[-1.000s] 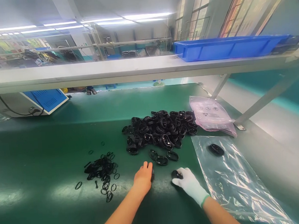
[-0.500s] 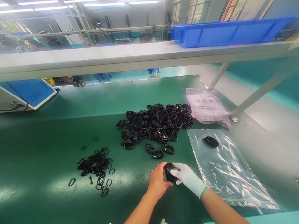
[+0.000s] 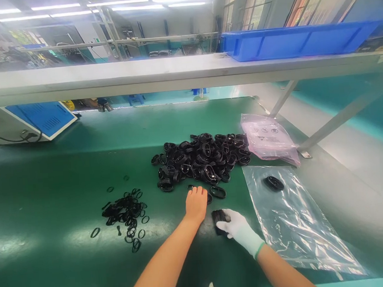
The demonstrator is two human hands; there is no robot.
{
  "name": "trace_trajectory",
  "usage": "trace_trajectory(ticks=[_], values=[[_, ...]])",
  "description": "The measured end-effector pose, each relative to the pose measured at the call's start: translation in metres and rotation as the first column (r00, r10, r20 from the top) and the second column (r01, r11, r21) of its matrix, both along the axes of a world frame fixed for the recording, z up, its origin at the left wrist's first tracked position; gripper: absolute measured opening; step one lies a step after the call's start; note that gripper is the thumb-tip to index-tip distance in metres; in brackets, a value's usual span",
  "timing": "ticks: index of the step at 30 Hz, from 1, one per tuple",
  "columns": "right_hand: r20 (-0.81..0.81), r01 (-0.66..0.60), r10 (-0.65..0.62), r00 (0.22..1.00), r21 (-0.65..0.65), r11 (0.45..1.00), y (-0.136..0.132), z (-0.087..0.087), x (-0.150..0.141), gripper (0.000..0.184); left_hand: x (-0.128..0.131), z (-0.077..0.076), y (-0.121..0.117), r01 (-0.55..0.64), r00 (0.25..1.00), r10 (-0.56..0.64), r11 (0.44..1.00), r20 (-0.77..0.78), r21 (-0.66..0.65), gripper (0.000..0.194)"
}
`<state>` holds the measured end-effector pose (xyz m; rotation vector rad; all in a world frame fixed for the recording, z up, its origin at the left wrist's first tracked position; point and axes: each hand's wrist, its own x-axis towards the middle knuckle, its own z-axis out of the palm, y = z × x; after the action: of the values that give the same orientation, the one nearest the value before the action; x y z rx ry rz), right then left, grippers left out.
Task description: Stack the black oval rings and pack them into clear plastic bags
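My right hand (image 3: 237, 227), in a white glove with a green cuff, grips a bundle of coiled black cables (image 3: 219, 222) just above the green table. My bare left hand (image 3: 197, 203) is closed over a coiled black cable (image 3: 209, 198), with its fingers together and curled down; the fingertips are hidden. Another black coil (image 3: 218, 192) lies close to its right, and part of one more shows behind the fingers. Beyond them sits a large heap of coiled black cables (image 3: 202, 158).
Black rubber-band-like loops (image 3: 126, 210) lie scattered on the left. At right, one coil (image 3: 274, 183) rests on a clear plastic bag (image 3: 296, 215), below a pink bag (image 3: 269, 136). A white shelf (image 3: 142, 75) spans the back, bearing a blue bin (image 3: 302, 41). A blue-and-white box (image 3: 44, 120) stands far left.
My left hand has left the bundle and moved forward onto the loose coils before the heap. My right hand keeps the bundle in nearly the same place.
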<state>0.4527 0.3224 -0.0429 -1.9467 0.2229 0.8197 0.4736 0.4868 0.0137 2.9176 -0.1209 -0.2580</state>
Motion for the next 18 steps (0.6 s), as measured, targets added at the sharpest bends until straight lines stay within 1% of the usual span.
trace_trajectory(ticks=[2, 3, 5, 6, 7, 8, 9, 10, 11, 12, 13, 14, 15, 16, 17, 18], values=[[-0.007, 0.003, -0.003, 1.0, 0.002, 1.0, 0.0, -0.001, 0.0, 0.055, 0.0, 0.002, 0.009, 0.098, 0.995, -0.098, 0.995, -0.023, 0.005, 0.036], [-0.007, 0.003, -0.003, 1.0, 0.007, 1.0, 0.0, -0.001, 0.001, 0.054, -0.005, 0.003, 0.014, 0.181, 0.983, -0.18, 0.983, -0.039, 0.014, 0.038], [-0.004, 0.001, -0.001, 1.0, 0.019, 1.0, 0.001, 0.0, 0.0, 0.052, -0.021, 0.002, 0.023, 0.36, 0.93, -0.356, 0.933, -0.091, 0.026, 0.049], [-0.001, -0.001, 0.001, 1.0, 0.025, 1.0, 0.001, 0.0, 0.0, 0.051, -0.031, 0.001, 0.025, 0.414, 0.905, -0.409, 0.91, -0.119, 0.025, 0.057], [0.0, -0.003, 0.003, 1.0, 0.029, 1.0, 0.002, 0.0, 0.0, 0.05, -0.039, -0.001, 0.025, 0.423, 0.899, -0.416, 0.906, -0.137, 0.023, 0.064], [0.001, -0.005, 0.005, 1.0, 0.031, 1.0, 0.002, 0.0, 0.0, 0.049, -0.046, -0.003, 0.023, 0.38, 0.917, -0.374, 0.924, -0.143, 0.024, 0.071], [0.002, -0.006, 0.006, 1.0, 0.031, 0.999, 0.002, 0.0, 0.0, 0.05, -0.051, -0.004, 0.018, 0.3, 0.945, -0.293, 0.953, -0.145, 0.031, 0.077], [0.004, -0.008, 0.008, 1.0, 0.031, 0.999, 0.002, 0.0, 0.0, 0.05, -0.054, -0.006, 0.013, 0.194, 0.97, -0.185, 0.98, -0.155, 0.043, 0.084], [0.004, -0.01, 0.01, 1.0, 0.031, 0.999, 0.002, 0.0, 0.0, 0.051, -0.054, -0.007, 0.006, 0.084, 0.982, -0.074, 0.995, -0.174, 0.055, 0.088], [0.002, -0.013, 0.013, 1.0, 0.031, 0.999, 0.002, 0.0, -0.001, 0.052, -0.054, -0.009, 0.001, -0.009, 0.979, 0.022, 0.998, -0.201, 0.068, 0.089], [-0.002, -0.016, 0.016, 1.0, 0.03, 0.999, 0.002, 0.0, -0.001, 0.053, -0.053, -0.009, -0.004, -0.071, 0.968, 0.088, 0.994, -0.234, 0.083, 0.087], [-0.004, -0.017, 0.017, 1.0, 0.029, 0.999, 0.002, 0.0, -0.001, 0.053, -0.052, -0.01, -0.007, -0.107, 0.958, 0.125, 0.991, -0.26, 0.085, 0.084], [-0.003, -0.017, 0.017, 1.0, 0.026, 1.0, 0.001, 0.001, -0.001, 0.053, -0.052, -0.011, -0.008, -0.127, 0.954, 0.139, 0.99, -0.267, 0.061, 0.082], [0.001, -0.014, 0.014, 1.0, 0.024, 1.0, 0.001, 0.001, -0.001, 0.053, -0.053, -0.012, -0.008, -0.143, 0.956, 0.139, 0.99, -0.26, 0.003, 0.08], [0.007, -0.012, 0.012, 1.0, 0.023, 1.0, 0.001, 0.002, -0.002, 0.052, -0.055, -0.014, -0.007, -0.162, 0.958, 0.135, 0.983, -0.251, -0.088, 0.08], [0.015, -0.01, 0.01, 1.0, 0.022, 1.0, 0.0, 0.002, -0.002, 0.05, -0.058, -0.015, -0.004, -0.188, 0.959, 0.134, 0.961, -0.252, -0.205, 0.08]])
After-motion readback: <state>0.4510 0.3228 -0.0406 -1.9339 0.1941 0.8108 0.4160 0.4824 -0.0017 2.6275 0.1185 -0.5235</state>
